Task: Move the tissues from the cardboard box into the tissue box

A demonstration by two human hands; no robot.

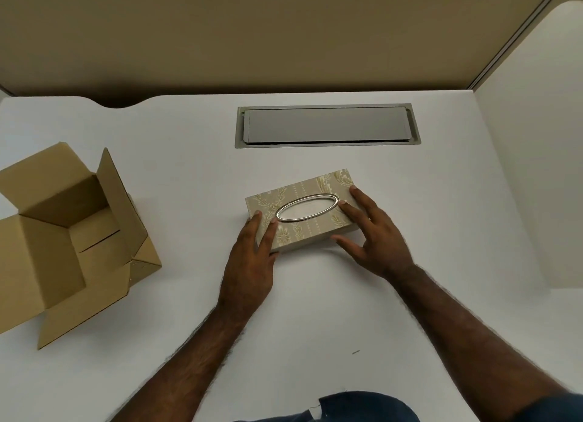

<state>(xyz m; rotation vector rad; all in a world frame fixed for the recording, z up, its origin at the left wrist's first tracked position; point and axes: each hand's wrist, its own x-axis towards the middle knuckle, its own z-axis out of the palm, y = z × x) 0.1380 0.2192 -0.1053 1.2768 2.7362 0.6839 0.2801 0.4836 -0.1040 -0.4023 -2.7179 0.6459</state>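
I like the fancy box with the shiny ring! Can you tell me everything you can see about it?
The tissue box is a flat, beige rectangle with a pale gold flower pattern. On top sits an oval opening with a shiny metal rim; no tissue sticks out. It lies closed and turned at a slant on the white table. The left hand rests on its near left end, and the right hand touches its right end.

white desk (410, 219), grey cable hatch (327, 125), beige partition (252, 27)
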